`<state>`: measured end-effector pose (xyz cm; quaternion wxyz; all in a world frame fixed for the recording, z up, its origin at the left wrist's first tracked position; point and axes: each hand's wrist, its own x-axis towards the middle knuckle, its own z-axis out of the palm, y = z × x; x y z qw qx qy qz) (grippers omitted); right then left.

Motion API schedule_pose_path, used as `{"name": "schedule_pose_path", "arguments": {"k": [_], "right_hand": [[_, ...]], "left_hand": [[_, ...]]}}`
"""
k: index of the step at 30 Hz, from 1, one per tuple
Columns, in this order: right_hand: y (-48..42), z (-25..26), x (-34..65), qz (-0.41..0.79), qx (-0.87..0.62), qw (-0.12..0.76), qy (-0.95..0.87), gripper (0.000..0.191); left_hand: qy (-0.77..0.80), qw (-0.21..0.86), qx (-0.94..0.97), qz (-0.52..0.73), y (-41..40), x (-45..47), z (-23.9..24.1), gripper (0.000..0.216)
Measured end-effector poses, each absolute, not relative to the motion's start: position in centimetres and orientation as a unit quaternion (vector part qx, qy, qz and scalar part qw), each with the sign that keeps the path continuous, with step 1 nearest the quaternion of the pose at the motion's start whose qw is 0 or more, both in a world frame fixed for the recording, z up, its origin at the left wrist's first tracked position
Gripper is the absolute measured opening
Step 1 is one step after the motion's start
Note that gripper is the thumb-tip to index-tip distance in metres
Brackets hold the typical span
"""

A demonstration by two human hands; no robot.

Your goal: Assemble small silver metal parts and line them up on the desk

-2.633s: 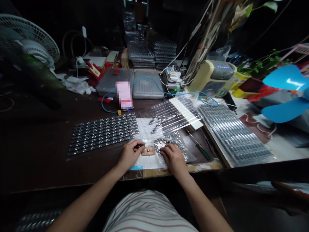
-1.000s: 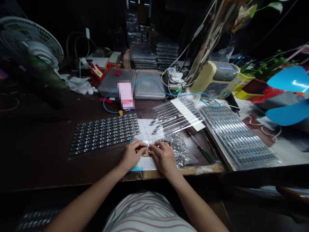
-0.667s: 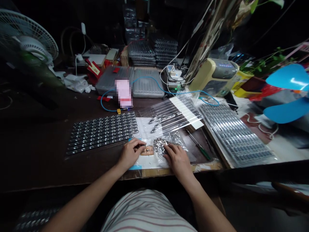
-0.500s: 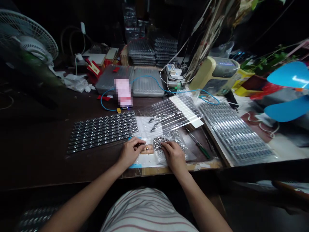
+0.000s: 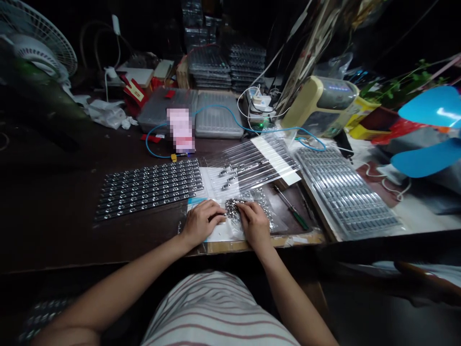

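Note:
My left hand is closed in a pinch over the white sheet, with a small shiny metal part at its fingertips. My right hand has its thumb and fingers together at the heap of small metal parts; whatever is between them is too small to make out. The heap lies on a clear plastic bag that spreads out to the right. Behind the hands, a clear ribbed tray holds several metal pieces. Left of it lies a panel of dark strips with shiny round parts.
A green-handled screwdriver lies right of the bag. Beyond it stands a filled clear tray. Closed grey trays, a blue cable and a yellowish machine are at the back. A blue-bladed fan stands far right.
My left hand has moved right, closer to the metal heap, and the small tan block beside it is now out of sight. My right hand stays at the heap. The view has shifted slightly.

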<state>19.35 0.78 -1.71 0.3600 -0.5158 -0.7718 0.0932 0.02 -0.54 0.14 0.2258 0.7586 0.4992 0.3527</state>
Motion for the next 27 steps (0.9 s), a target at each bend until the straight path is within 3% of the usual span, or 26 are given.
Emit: {"name": "schedule_pose_path", "arguments": {"k": [19,27], "right_hand": [[0.6,-1.2,19.3,0.111,-0.516,0.364,-0.767,0.019],[0.6,-0.9,19.3,0.099,-0.496,0.379,-0.775,0.024]], "left_hand": [[0.495,0.247,0.748,0.366,-0.4,0.0,0.2,0.008],[0.646,0.078,0.692,0.314,3.1,-3.8,1.5,0.006]]}}
